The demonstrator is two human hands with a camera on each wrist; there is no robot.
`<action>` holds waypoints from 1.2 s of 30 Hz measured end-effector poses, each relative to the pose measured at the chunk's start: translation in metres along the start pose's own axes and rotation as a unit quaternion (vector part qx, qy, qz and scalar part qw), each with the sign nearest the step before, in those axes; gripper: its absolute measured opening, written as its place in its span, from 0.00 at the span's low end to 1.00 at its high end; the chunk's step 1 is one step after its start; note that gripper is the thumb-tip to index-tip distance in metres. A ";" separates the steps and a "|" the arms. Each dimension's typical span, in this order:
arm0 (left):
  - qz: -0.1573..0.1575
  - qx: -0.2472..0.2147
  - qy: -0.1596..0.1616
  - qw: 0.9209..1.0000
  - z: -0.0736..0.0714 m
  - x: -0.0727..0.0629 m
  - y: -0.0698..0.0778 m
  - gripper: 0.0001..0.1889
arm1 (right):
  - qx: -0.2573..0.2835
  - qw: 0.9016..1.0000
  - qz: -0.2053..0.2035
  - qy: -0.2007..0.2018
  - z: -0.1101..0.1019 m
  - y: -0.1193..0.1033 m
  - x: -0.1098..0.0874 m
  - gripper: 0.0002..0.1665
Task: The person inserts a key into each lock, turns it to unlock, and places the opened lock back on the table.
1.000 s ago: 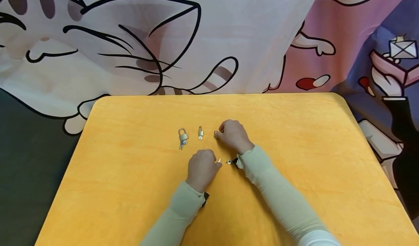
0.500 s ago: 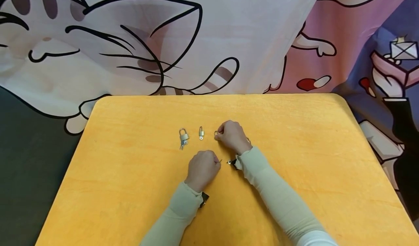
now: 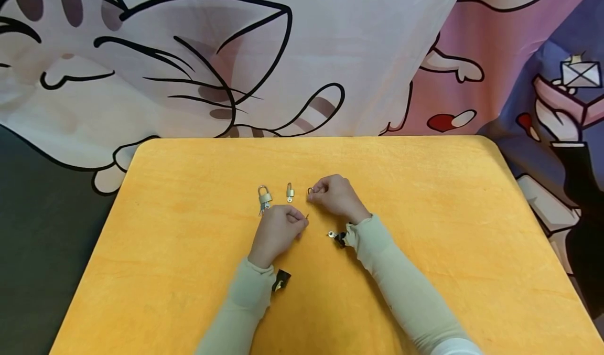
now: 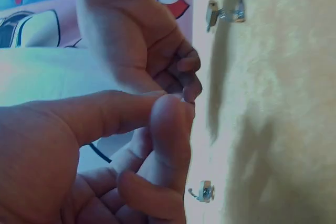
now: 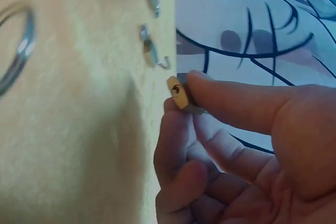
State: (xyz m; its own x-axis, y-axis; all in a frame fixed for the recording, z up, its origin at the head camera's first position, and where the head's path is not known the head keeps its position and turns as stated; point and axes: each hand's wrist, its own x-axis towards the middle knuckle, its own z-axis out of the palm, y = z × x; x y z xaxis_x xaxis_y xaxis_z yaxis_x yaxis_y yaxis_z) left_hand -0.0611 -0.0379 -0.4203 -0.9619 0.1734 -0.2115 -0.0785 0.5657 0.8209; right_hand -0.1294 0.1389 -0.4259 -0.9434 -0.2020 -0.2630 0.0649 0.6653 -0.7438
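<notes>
My right hand (image 3: 337, 195) pinches a small brass padlock (image 5: 179, 94) between thumb and fingers; its keyhole end shows in the right wrist view. My left hand (image 3: 278, 229) holds a thin, small key (image 3: 307, 217) at its fingertips, mostly hidden by the thumb and forefinger. In the head view the key's tip is just below and left of the right hand's fingers. Left of the padlock, a smaller padlock (image 3: 290, 193) lies on the table with its shackle pointing away. Farther left lies a larger padlock (image 3: 265, 197) with keys, partly behind the left hand.
A small silvery key-like piece (image 3: 332, 234) lies on the yellow table (image 3: 401, 187) beside the right wrist's black camera mount (image 3: 341, 239). A blurred metal ring (image 5: 18, 51) shows near the right wrist camera. A cartoon-printed cloth (image 3: 368, 56) hangs behind the table's far edge.
My left hand has moved up and left with the key, turning so its fingers point toward the right hand. The right hand has tilted slightly, still holding the padlock.
</notes>
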 end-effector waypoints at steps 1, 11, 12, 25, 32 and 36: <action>-0.004 -0.014 0.003 1.000 -0.002 0.000 0.000 0.06 | 0.017 1.000 0.003 -0.004 -0.001 0.000 0.000 0.09; -0.013 -0.104 0.072 0.992 -0.002 0.002 0.001 0.03 | 0.207 0.977 0.050 -0.028 -0.003 0.003 -0.005 0.17; -0.015 -0.111 0.079 0.991 -0.002 0.002 0.001 0.03 | 0.216 0.975 0.050 -0.027 -0.003 0.003 -0.006 0.17; -0.016 -0.154 0.116 0.981 0.003 0.005 -0.002 0.06 | 0.301 0.952 0.051 -0.018 0.007 0.005 -0.012 0.17; -0.014 -0.163 0.125 0.978 0.005 0.007 -0.004 0.05 | 0.312 0.949 0.040 -0.014 0.014 0.008 -0.014 0.16; -0.016 -0.161 0.127 0.979 0.006 0.007 -0.005 0.05 | 0.314 0.949 0.034 -0.009 0.016 0.009 -0.013 0.16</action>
State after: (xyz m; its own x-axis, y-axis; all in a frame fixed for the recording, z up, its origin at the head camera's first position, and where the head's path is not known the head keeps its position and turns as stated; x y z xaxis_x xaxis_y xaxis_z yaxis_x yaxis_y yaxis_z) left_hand -0.0658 -0.0348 -0.4286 -0.9884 -0.0690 -0.1353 -0.1493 0.2776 0.9490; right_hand -0.1108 0.1360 -0.4392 -0.9248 -0.1890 -0.3303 0.3124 0.1188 -0.9425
